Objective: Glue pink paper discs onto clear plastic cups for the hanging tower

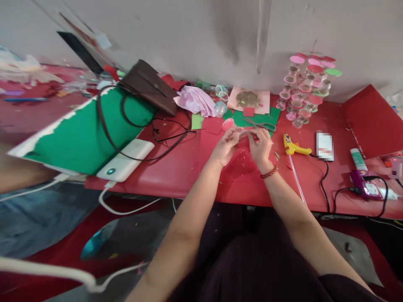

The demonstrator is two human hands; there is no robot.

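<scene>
1. Two bare hands meet here: our left hand (228, 145) and our right hand (261, 145) each have their fingers drawn into a pinch on a small, clear, plastic-looking piece (243, 134), over a matte red paper sheet (239, 171).
2. We judge the step in hand to be fine fingertip handling of that piece; its exact outline is too small to tell.
3. The next move, we think, calls for a light, steady grip, since thin plastic likely flexes.
4. To our right, a yellow plastic glue gun (295, 148) lies on the smooth red surface (176, 178).
5. Beyond it, near the wall, we see columns of clear cups with round pink, red and green discs (305, 87).
6. Near our fingertips lie grey metal scissors (258, 124); farther left, a crumpled, satiny pink cloth (199, 101).
</scene>
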